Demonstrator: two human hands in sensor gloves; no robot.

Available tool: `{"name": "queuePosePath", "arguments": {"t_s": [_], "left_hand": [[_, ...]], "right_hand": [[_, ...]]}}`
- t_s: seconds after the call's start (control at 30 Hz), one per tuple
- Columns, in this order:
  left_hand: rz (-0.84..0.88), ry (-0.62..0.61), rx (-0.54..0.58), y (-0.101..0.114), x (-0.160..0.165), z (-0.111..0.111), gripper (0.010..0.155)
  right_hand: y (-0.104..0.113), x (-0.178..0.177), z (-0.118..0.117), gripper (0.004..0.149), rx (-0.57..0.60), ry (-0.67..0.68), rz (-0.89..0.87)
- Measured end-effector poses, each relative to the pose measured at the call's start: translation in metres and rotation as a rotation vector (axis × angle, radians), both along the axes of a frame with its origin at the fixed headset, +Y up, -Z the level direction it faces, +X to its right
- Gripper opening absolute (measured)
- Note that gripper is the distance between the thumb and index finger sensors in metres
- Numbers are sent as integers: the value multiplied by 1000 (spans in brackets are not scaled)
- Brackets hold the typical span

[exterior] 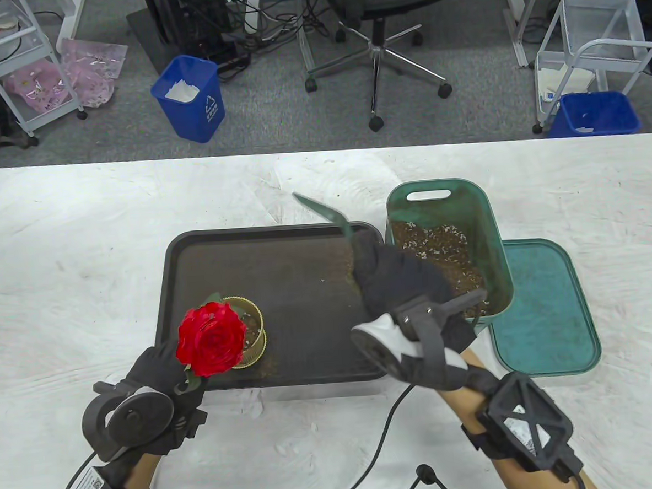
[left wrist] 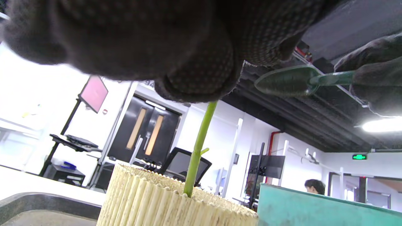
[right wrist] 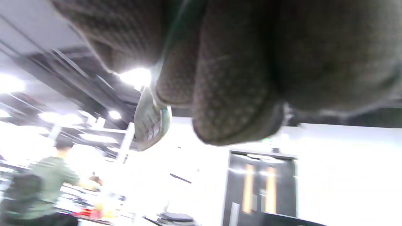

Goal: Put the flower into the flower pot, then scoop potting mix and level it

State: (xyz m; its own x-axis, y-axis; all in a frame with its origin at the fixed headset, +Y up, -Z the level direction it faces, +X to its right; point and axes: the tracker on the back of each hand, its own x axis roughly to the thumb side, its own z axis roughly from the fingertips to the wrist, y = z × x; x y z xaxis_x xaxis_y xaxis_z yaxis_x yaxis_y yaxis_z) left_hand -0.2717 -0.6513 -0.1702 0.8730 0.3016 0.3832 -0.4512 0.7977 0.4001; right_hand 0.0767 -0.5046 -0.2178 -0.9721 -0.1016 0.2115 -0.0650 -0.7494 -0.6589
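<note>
A red flower (exterior: 211,338) stands with its green stem (left wrist: 199,146) in the ribbed yellow flower pot (exterior: 252,335) (left wrist: 163,201) on the black tray (exterior: 282,258). My left hand (exterior: 166,378) pinches the stem just under the bloom. My right hand (exterior: 397,279) grips the handle of a green trowel (exterior: 324,214) (left wrist: 287,81) (right wrist: 150,124), held above the tray's right side with its blade pointing back left. The green bin (exterior: 497,239) of potting mix (exterior: 442,254) sits right beside that hand.
The bin's green lid (exterior: 545,308) lies flat to the right of the bin. A black cable (exterior: 382,434) trails across the white table near its front edge. Specks of potting mix lie on the tray.
</note>
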Motion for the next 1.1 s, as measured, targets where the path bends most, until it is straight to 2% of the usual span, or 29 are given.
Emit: {"name": "queuePosePath", "arguments": {"t_s": [0.1,0.17,0.2,0.23,0.33,0.43,0.53,0.63,0.83,1.1], "left_hand": [[-1,2,1,0,0,0,43],[-3,5,1,0,0,0,43],[-4,7,0,0,0,0,43],[-4,8,0,0,0,0,43],[-1,8,-1,0,0,0,43],[1,3,-2,0,0,0,43],[-8,4,0,0,0,0,43],[-8,4,-2,0,0,0,43],[-8,6,-5,1,0,0,43],[-10,1,-5,1,0,0,43]], "right_hand": [[13,31,-38,50,-167,-166,-8],[10,44,-60,50,-322,-255,-5],[5,49,-72,50,-441,-331,17],[1,52,-79,50,-485,-364,34],[-21,59,-104,50,-640,-502,124],[-51,66,-130,50,-801,-591,182],[-82,76,-153,50,-959,-742,212],[-101,86,-168,50,-999,-838,181],[-125,106,-178,50,-1070,-866,-45],[-135,128,-181,52,-1157,-730,-352]]}}
